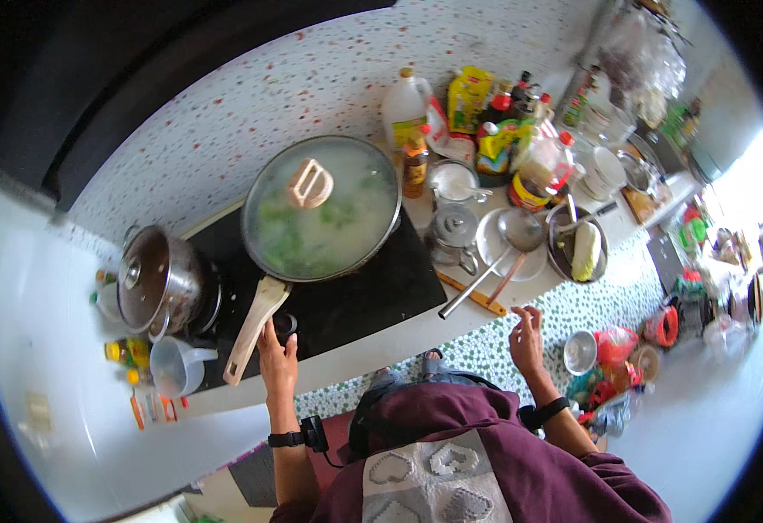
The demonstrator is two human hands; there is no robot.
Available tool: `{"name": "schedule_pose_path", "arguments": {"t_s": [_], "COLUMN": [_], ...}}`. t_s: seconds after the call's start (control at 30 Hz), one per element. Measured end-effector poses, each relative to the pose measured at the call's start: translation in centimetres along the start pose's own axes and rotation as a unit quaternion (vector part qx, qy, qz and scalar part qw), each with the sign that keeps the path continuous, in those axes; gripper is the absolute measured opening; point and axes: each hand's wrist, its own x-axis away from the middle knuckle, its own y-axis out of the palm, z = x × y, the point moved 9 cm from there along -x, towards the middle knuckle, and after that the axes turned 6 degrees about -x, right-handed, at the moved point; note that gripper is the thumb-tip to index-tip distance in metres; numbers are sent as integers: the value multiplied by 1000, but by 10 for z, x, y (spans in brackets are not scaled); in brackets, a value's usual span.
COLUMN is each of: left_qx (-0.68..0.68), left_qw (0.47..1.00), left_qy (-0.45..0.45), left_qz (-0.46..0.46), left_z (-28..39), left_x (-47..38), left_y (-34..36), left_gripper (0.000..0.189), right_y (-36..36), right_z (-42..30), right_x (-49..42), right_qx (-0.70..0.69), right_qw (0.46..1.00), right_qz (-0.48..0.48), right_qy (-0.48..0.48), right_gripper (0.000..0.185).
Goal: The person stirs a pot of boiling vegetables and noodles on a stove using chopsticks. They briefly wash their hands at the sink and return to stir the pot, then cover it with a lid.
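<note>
My left hand is at the front of the black gas hob, its thumb and fingers around a dark round control knob. Just beside it runs the wooden handle of a wide pan. A steamed glass lid with a wooden knob covers the pan, and green leafy food shows blurred through it. Past the counter's front edge, my right hand hangs in the air with its fingers slightly bent and holds nothing. Nearest to it are a long metal ladle handle and a wooden-handled tool.
A lidded steel pot stands on the left burner, beside a translucent plastic jug. To the right are a skimmer, a bowl with a pale green vegetable, and several sauce bottles. Bags and basins lie along the floor.
</note>
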Motion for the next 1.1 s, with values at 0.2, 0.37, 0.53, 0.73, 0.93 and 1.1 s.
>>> {"name": "schedule_pose_path", "arguments": {"t_s": [0.2, 0.37, 0.53, 0.73, 0.93, 1.1], "left_qx": [-4, -34, -21, -1, 40, -28], "left_qw": [998, 991, 990, 989, 987, 986], "left_qy": [56, 132, 132, 120, 123, 144], "left_qz": [-36, -9, -48, -90, -100, -75], "left_z": [-9, 8, 14, 10, 4, 14], "left_x": [-28, -34, -35, -36, -36, -32], "left_y": [22, 14, 8, 9, 12, 6], "left_gripper": [58, 48, 51, 51, 52, 53], "right_y": [25, 74, 94, 112, 124, 133], "right_z": [14, 100, 161, 163, 112, 149], "right_x": [80, 165, 250, 266, 230, 236], "right_qx": [-6, -24, -203, -140, -139, -85], "right_qw": [998, 972, 901, 915, 936, 906], "right_qz": [-44, -131, -101, -164, -227, -250], "right_qy": [34, 192, 370, 341, 230, 330], "right_gripper": [40, 36, 28, 31, 31, 28]}}
